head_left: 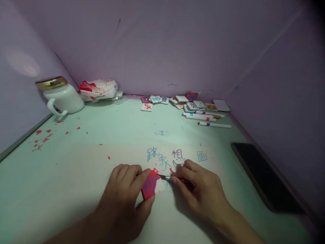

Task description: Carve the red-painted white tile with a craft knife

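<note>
My left hand (124,200) pinches a small square tile (151,184) coated red with blue marks, pressing it against the pale green table (83,176). My right hand (200,193) grips a thin metal blade tool (166,177) like a pen. Its tip touches the tile's right edge, where part of the red coating is gone and white shows. Blue hand-written characters (165,157) sit on the table just beyond the tile.
A white mug with a gold lid (61,95) and a crumpled plastic bag (99,89) stand at the back left. Several painted tiles (182,102) and marker pens (205,118) lie at the back right. A dark phone (264,178) lies at right. Red flakes (42,137) litter the left.
</note>
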